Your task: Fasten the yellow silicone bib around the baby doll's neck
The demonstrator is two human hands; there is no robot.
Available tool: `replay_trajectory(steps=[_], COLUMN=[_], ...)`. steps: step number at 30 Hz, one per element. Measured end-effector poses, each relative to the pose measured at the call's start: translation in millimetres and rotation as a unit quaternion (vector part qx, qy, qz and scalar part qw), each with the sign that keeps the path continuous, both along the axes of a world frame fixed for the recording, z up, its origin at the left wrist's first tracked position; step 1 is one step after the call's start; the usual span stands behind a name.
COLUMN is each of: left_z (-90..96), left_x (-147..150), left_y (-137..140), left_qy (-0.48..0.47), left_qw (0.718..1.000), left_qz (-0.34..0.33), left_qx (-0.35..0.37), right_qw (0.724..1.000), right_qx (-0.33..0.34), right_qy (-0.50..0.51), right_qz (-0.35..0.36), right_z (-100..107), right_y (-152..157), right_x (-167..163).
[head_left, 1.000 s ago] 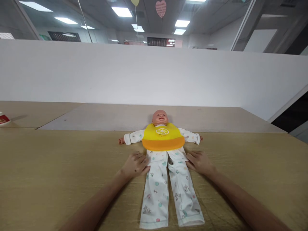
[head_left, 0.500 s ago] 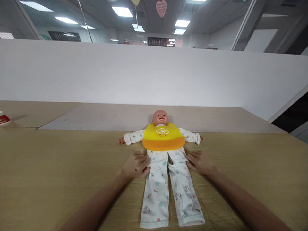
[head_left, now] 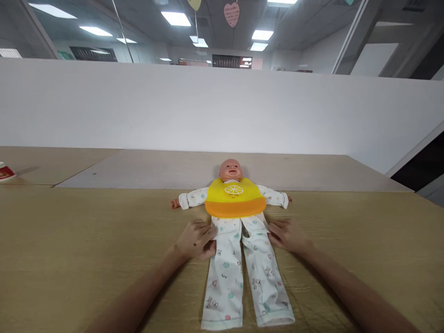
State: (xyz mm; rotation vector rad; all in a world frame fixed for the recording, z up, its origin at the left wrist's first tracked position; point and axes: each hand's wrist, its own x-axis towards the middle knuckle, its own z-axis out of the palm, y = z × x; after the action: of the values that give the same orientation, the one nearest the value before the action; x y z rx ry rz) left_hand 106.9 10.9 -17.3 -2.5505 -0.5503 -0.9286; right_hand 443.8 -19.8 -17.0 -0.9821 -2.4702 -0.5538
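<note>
A baby doll [head_left: 230,169] lies on its back with its arms spread wide, its head toward the wall. It wears a white printed top [head_left: 226,225], matching pants [head_left: 225,286] and a yellow bib [head_left: 225,187] with an orange pocket and a citrus-slice print. At the doll's waist, my left hand [head_left: 196,239] is closed on the left lower edge of the top. My right hand [head_left: 287,236] pinches the opposite lower edge. The pant legs stretch toward me, slightly apart. The fingertips are partly hidden by the cloth.
The doll rests on a tan table [head_left: 104,249] with a paler board [head_left: 166,169] behind it. A white wall [head_left: 215,106] with glass above closes off the back. A red-and-white container [head_left: 6,172] is cut off at the left edge.
Almost nothing differs. My left thumb has shifted slightly at the hem, while the doll and my right hand keep their places.
</note>
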Motion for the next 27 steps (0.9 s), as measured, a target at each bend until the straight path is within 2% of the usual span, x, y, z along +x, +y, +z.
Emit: replay_trajectory(steps=[4,8,10,13,16,18,21,25,27], left_z=[5.0,4.3,0.3,-7.9,-14.5,-16.6,-17.1,-17.0,-17.3], left_x=[-3,-12,-20,-35,-50,-57,-61,-58,-57], left_y=[0,5,11,24,39,47,54,54,53], left_qy=[0.002,-0.017,-0.038,-0.059,-0.06,-0.038,0.023,0.057,0.059], left_qw=[1.0,1.0,0.997,0.974,0.923,0.888,0.863,0.856,0.853], left_qz=[-0.003,0.018,0.06,0.178,0.317,0.381,0.401,0.404,0.406], left_qx=[0.001,-0.012,-0.038,-0.124,-0.211,-0.254,-0.306,-0.318,-0.322], right_qw=[1.0,0.997,0.993,0.976,0.931,0.894,0.84,0.751,0.746], right_qx=[-0.017,-0.075,-0.11,-0.136,-0.143,-0.14,-0.148,-0.18,-0.189], right_qy=[0.004,0.019,0.052,0.152,0.284,0.356,0.434,0.527,0.527], right_qz=[0.019,0.027,0.007,-0.08,-0.182,-0.233,-0.291,-0.353,-0.359], right_z=[1,7,7,2,-6,-10,-13,-15,-15], right_y=[-1,-3,0,9,23,32,41,47,48], right_x=[2,8,17,37,60,74,94,111,112])
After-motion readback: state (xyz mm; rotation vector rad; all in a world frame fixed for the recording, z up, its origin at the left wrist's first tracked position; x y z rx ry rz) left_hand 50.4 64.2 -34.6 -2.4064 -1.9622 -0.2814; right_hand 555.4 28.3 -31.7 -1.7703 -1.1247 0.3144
